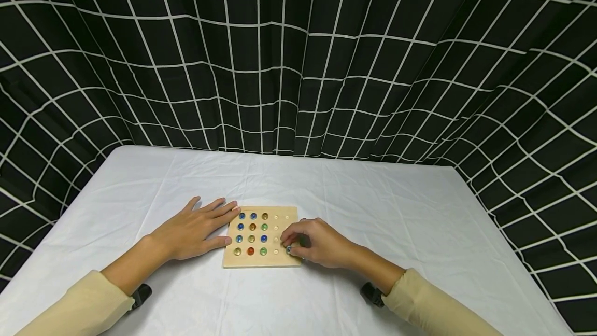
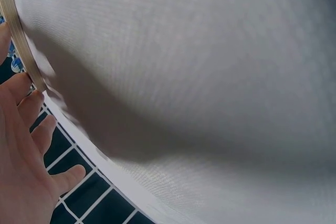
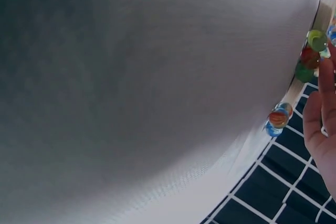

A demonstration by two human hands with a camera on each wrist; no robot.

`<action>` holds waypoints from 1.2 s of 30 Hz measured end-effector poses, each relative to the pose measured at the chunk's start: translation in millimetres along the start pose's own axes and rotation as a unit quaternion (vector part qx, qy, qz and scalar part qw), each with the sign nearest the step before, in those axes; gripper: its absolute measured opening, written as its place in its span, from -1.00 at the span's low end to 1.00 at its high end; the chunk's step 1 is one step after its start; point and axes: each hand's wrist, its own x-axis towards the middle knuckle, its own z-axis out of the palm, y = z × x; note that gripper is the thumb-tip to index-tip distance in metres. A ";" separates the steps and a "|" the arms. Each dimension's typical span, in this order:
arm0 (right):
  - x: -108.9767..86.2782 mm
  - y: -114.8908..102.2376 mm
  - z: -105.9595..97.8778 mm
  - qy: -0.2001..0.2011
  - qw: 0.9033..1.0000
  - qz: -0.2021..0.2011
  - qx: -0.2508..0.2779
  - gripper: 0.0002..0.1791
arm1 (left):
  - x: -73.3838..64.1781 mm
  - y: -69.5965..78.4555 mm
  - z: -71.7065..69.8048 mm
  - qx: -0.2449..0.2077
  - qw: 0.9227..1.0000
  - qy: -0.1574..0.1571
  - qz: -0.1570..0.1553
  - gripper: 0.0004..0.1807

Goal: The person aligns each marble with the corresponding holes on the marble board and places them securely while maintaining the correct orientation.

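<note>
On the white table lies a light wooden board (image 1: 270, 262) with rows of shallow round hollows. Glass marbles in blue, amber, green and red fill its left three columns, among them a red marble (image 1: 251, 251). My left hand (image 1: 196, 229) is spread flat, with fingertips and thumb at the board's left edge. My right hand (image 1: 322, 242) bends over the lower right corner, where thumb and fingertips pinch a clear bluish marble (image 1: 288, 249) close over the last column. The right wrist view shows a yellow-green marble (image 3: 317, 40) near those fingers. The palm hides part of the board's right edge.
A white cloth (image 1: 373, 206) covers the table. Black curtains with a white grid (image 1: 261, 66) hang behind it and at both sides. Each forearm wears a dark wrist device, such as the one at the right sleeve (image 1: 434, 299).
</note>
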 end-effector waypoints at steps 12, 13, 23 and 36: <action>-7.0 7.1 -12.9 0.031 0.999 0.016 0.003 -0.71 | 0.4 0.8 -2.3 0.006 1.000 0.005 0.007 -0.23; -8.2 8.9 -13.7 0.034 0.999 0.018 0.001 -0.71 | 0.4 0.9 -2.4 0.007 1.000 0.005 0.006 -0.23; -14.0 20.7 -15.6 0.054 0.997 0.042 -0.037 -0.76 | 0.0 0.2 -1.0 0.008 1.000 0.009 0.008 -0.21; -10.0 17.0 -12.9 0.032 0.991 0.037 -0.122 -0.73 | -0.9 -0.3 -0.6 0.012 1.000 0.011 0.011 -0.21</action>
